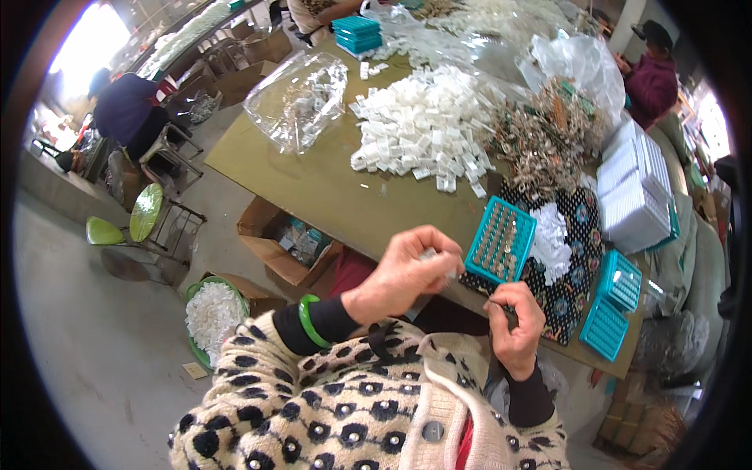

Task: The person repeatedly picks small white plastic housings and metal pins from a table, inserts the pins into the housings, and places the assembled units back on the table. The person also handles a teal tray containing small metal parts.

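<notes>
My left hand [407, 276] is closed above the table's near edge, its fingers curled round something small and whitish, too blurred to name. To its right, my right hand [517, 327] is pinched shut; a small dark bit shows at its fingertips, kind unclear. Just beyond both hands lies a teal tray [478, 249] with rows of small metallic pieces, some golden. Beside the tray, crumpled white material [551, 243] rests on a dark patterned cloth [576, 301]. Farther back are a heap of small white plastic pieces [423, 125] and a tangled pile of metallic pieces [548, 141].
Stacked white trays [633, 184] and two smaller teal trays [605, 327] stand at right. A clear plastic bag [298, 98] lies at the table's far left. Below are an open carton [262, 227], a green-rimmed tub [192, 301] and a green chair [146, 211]. Other people sit farther off.
</notes>
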### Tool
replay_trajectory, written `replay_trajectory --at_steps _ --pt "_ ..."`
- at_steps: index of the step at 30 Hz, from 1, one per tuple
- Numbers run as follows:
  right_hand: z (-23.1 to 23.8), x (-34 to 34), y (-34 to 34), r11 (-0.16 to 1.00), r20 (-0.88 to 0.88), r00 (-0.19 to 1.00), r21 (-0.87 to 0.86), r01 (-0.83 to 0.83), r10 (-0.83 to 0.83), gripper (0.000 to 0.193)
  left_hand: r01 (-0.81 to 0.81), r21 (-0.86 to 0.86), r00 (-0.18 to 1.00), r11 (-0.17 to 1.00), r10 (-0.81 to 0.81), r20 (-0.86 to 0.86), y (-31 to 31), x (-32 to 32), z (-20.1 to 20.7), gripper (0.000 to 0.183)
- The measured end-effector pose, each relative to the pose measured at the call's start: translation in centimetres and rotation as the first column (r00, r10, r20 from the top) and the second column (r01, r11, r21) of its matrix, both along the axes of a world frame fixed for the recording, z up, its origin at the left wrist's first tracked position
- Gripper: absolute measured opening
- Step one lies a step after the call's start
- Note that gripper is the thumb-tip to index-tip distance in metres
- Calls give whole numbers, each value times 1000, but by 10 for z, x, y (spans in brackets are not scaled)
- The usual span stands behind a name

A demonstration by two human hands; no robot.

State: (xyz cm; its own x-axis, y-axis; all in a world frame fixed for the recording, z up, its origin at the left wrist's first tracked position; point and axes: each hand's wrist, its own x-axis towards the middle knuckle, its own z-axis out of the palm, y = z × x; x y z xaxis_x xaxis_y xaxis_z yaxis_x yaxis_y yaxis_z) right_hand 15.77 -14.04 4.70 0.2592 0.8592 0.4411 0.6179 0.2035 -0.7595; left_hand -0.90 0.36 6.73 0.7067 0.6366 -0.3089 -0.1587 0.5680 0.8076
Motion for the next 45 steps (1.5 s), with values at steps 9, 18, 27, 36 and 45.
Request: replay_trajectory --at_steps 9,18,27,36,45 --pt "-7 10 -20 991 -151 983 -97 93 -107 7 -324 945 791 36 558 250 190 -59 39 17" --pt "20 30 5 976 -31 989 -170 140 -147 5 136 987 780 -87 623 -53 237 -89 -12 22" --pt "-3 109 125 951 146 951 -111 289 -272 15 -45 923 943 382 322 -87 68 -26 -59 7" --pt "-35 161 207 824 563 689 -25 566 -457 29 -86 886 962 455 269 -45 51 -18 -78 11" --pt "19 175 200 952 -439 852 -231 200 -285 12 -90 853 972 514 230 -36 56 -16 -81 8"
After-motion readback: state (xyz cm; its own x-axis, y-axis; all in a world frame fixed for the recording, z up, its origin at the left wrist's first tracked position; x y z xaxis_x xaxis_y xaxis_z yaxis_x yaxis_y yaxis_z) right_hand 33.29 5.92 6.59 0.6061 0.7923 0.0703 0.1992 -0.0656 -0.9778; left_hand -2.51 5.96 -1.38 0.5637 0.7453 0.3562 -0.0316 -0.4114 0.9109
